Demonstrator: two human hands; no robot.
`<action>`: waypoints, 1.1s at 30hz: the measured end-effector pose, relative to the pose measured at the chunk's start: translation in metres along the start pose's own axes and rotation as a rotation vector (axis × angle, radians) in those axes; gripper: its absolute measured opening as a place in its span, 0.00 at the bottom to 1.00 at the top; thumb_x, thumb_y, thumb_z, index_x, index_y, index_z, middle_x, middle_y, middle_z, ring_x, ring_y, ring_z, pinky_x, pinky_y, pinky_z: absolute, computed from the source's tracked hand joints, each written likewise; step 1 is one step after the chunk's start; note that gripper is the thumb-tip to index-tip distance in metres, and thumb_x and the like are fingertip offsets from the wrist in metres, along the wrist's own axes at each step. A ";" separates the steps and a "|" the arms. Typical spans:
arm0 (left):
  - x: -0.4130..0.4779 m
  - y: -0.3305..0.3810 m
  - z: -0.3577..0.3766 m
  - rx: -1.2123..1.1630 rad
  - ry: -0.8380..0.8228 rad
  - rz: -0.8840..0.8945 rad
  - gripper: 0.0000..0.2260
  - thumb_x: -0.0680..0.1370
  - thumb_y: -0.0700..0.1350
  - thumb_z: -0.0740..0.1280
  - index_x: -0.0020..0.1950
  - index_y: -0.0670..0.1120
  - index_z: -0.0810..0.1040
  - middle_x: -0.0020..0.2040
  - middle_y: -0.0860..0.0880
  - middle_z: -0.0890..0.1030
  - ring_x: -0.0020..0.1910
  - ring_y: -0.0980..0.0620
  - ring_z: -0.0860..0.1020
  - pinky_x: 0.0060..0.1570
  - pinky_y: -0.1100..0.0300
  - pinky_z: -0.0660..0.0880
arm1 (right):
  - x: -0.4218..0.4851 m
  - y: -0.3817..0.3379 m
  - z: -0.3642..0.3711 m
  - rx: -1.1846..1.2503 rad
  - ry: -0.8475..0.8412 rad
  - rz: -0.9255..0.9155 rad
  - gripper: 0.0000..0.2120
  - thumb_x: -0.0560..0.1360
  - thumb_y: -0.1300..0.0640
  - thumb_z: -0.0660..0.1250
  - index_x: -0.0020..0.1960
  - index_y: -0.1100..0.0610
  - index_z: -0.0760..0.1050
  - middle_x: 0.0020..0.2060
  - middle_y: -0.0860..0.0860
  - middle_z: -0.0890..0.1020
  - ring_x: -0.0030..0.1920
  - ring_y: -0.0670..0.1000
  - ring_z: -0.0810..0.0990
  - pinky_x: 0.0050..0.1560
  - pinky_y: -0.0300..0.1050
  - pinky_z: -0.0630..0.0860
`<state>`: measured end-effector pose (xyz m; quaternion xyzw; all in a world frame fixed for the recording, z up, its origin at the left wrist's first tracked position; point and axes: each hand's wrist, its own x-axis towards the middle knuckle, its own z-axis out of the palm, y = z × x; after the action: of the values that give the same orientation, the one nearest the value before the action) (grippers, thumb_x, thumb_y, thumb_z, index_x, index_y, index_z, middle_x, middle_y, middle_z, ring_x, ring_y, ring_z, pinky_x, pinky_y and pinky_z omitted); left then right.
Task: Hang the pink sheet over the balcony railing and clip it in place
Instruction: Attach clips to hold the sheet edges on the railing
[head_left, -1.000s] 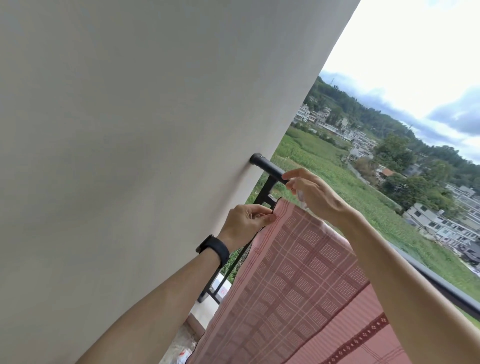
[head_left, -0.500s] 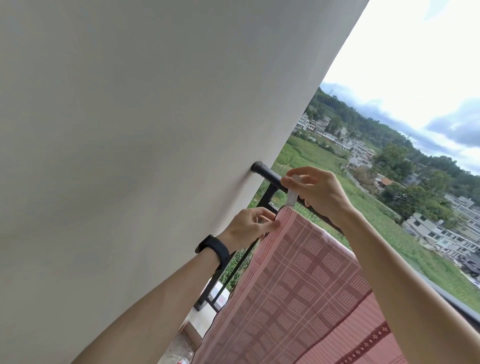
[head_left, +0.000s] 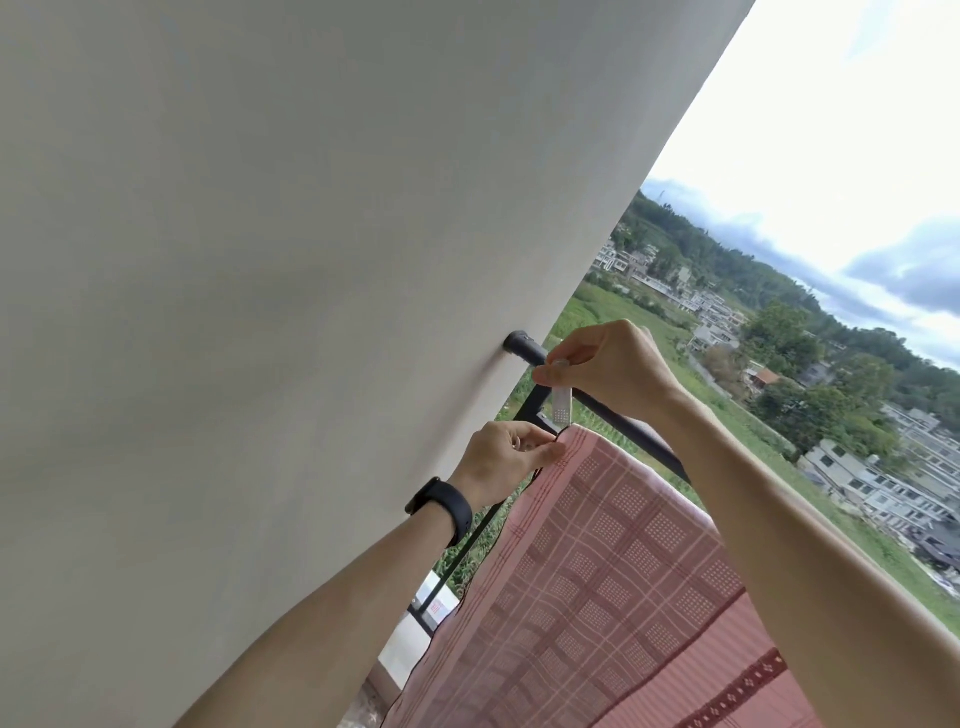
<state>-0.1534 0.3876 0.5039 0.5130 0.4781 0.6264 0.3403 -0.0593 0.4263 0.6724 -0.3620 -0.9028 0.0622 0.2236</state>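
The pink checked sheet (head_left: 613, 561) hangs over the black balcony railing (head_left: 631, 434), its top corner close to where the rail meets the wall. My left hand (head_left: 506, 457), with a black band on its wrist, pinches that corner of the sheet. My right hand (head_left: 610, 366) is above the rail and pinches a pale, clear clip (head_left: 562, 400) by its top end. The clip hangs jaws down just above the sheet's corner, a little apart from it.
A plain light wall (head_left: 285, 286) fills the left and reaches to the rail's black end socket (head_left: 519, 344). Black railing bars (head_left: 467, 545) drop below my left wrist. Beyond the rail lie green fields and buildings far below.
My right hand has lifted off the sheet's top edge and now holds the clip upright above the corner. My left hand keeps its pinch on the corner.
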 end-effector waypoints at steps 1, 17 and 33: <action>0.000 0.001 -0.001 0.009 0.004 0.001 0.14 0.70 0.59 0.74 0.47 0.52 0.85 0.39 0.57 0.85 0.40 0.62 0.81 0.46 0.63 0.79 | 0.002 -0.003 0.001 -0.039 -0.030 -0.010 0.12 0.63 0.45 0.82 0.42 0.48 0.86 0.35 0.44 0.85 0.36 0.43 0.82 0.33 0.33 0.75; 0.002 -0.001 -0.003 -0.016 0.002 0.012 0.09 0.71 0.58 0.75 0.42 0.54 0.85 0.40 0.48 0.85 0.44 0.46 0.83 0.51 0.49 0.80 | 0.007 0.006 0.015 -0.475 -0.444 -0.016 0.17 0.64 0.39 0.80 0.37 0.52 0.85 0.29 0.45 0.81 0.29 0.45 0.76 0.29 0.39 0.71; -0.070 -0.034 -0.038 -0.618 0.011 -0.298 0.18 0.78 0.43 0.68 0.68 0.40 0.73 0.56 0.43 0.78 0.48 0.50 0.84 0.45 0.59 0.79 | -0.138 0.016 0.070 0.193 0.162 0.029 0.04 0.76 0.53 0.73 0.50 0.46 0.83 0.38 0.38 0.83 0.38 0.41 0.81 0.38 0.33 0.77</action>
<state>-0.1750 0.3245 0.4488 0.3069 0.3374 0.6877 0.5648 0.0077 0.3473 0.5559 -0.3558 -0.8662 0.1226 0.3287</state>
